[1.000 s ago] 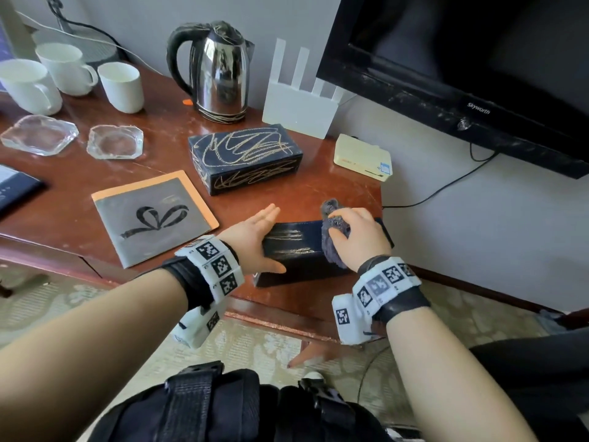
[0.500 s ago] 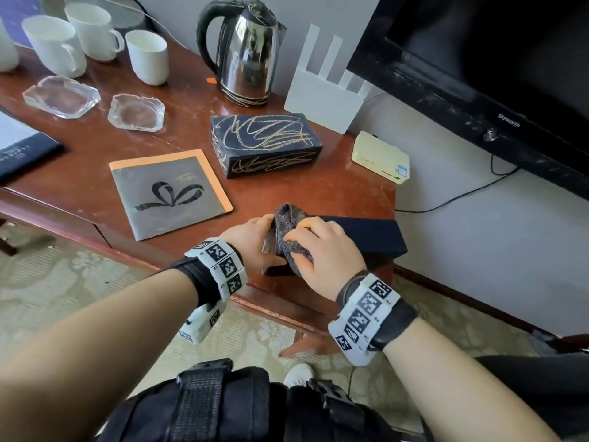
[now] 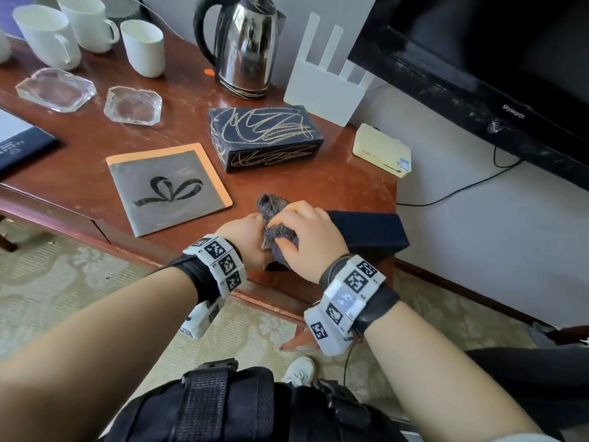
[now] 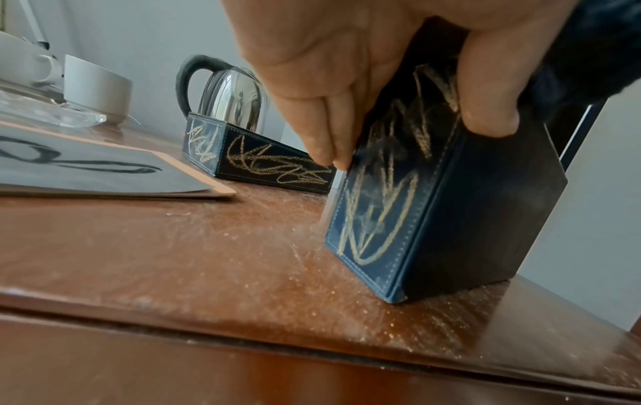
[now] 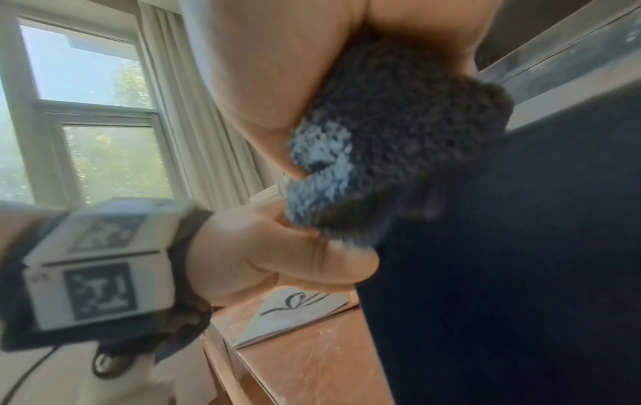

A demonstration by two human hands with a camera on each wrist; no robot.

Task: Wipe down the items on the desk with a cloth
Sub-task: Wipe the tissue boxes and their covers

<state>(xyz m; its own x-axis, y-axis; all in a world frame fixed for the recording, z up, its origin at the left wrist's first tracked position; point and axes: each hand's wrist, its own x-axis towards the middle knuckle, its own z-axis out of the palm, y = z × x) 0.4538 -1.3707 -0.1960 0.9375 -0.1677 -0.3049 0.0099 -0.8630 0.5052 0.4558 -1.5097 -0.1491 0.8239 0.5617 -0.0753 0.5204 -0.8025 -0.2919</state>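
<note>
A dark blue box (image 3: 366, 231) with gold scribbles stands tilted on one edge near the desk's front right corner; the left wrist view shows the box (image 4: 433, 205) clearly. My left hand (image 3: 245, 240) grips its near end between thumb and fingers; the same hand (image 4: 409, 137) fills the top of its wrist view. My right hand (image 3: 302, 237) holds a bunched dark grey cloth (image 3: 274, 218) and presses it on the box's top, next to the left hand. The cloth (image 5: 381, 164) lies against the box's dark side.
On the wooden desk (image 3: 79, 148) lie a second scribbled box (image 3: 264, 135) and a grey booklet (image 3: 169, 186). Behind stand a steel kettle (image 3: 245, 46), white cups (image 3: 143, 46), two glass dishes (image 3: 134, 105), a white router (image 3: 322, 87) and a small cream device (image 3: 381, 149). A television (image 3: 478, 59) hangs at right.
My right hand slid the cloth left along the box to the end that my left hand holds. The box turned, so a plain dark side faces up.
</note>
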